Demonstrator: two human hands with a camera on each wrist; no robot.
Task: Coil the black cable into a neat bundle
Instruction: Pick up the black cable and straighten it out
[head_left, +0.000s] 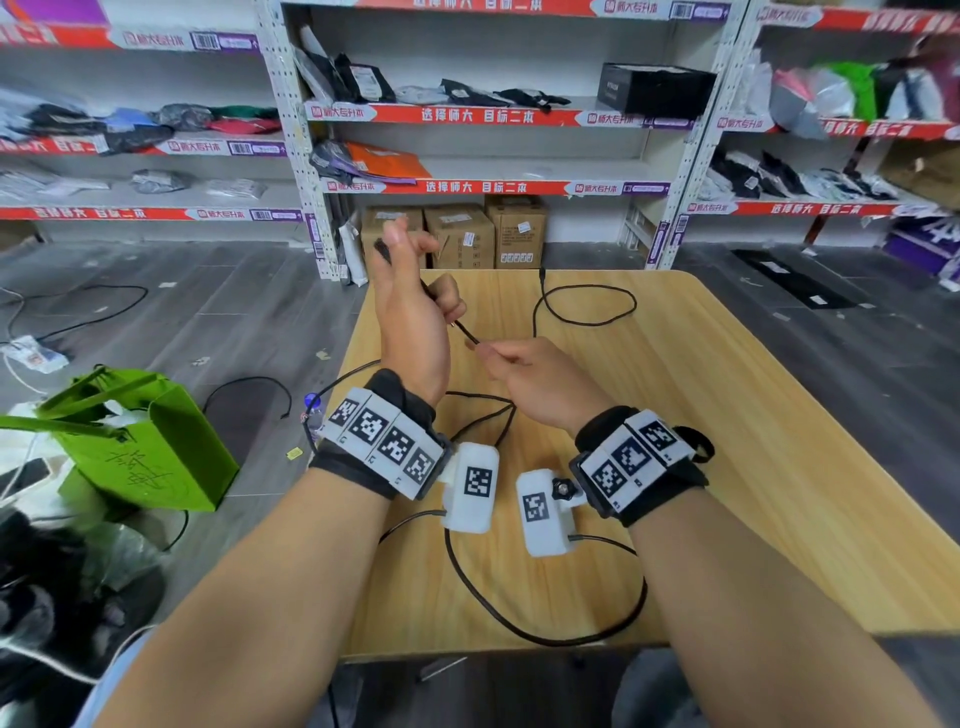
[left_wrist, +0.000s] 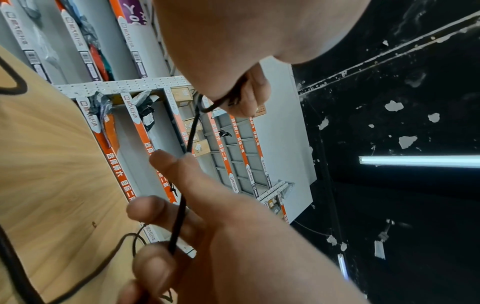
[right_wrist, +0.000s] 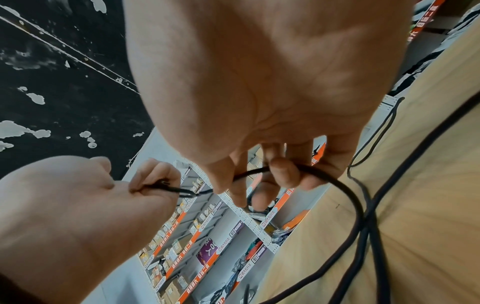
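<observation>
Barely begun, by my judgement. Left hand (head_left: 410, 312) raised, fingers curled round one end of the black cable (head_left: 582, 306). Right hand (head_left: 540, 379) just beside it, fingertips pinching the same strand a little further along. No finished turns visible; most of the cable lies in loose loops across the table (head_left: 753, 415), still to be gathered.

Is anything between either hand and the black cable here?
No. Both already hold it: the left hand grips the black cable raised above the table, and the right hand pinches it just beside.
</observation>
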